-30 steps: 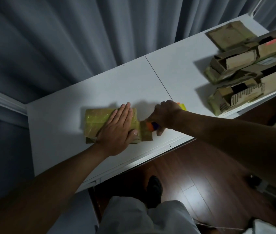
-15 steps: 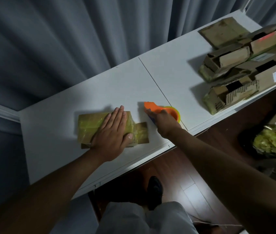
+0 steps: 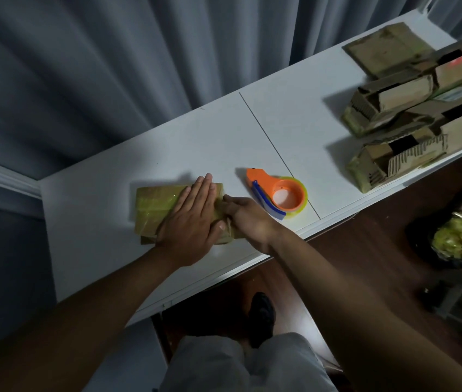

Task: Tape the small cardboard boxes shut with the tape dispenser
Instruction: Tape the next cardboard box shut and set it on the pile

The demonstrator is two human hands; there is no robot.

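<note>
Grey curtains (image 3: 111,66) hang behind a white table (image 3: 196,137), where a small taped cardboard box (image 3: 153,205) lies near the front edge under the left hand (image 3: 190,222), which presses flat on it with straight fingers. The right hand (image 3: 248,219) touches the box's right end, its fingers extended along the flap, holding nothing. Just right of it, the orange tape dispenser (image 3: 278,193) rests on the table, with a pile of open boxes (image 3: 411,108) well apart at the far right.
</note>
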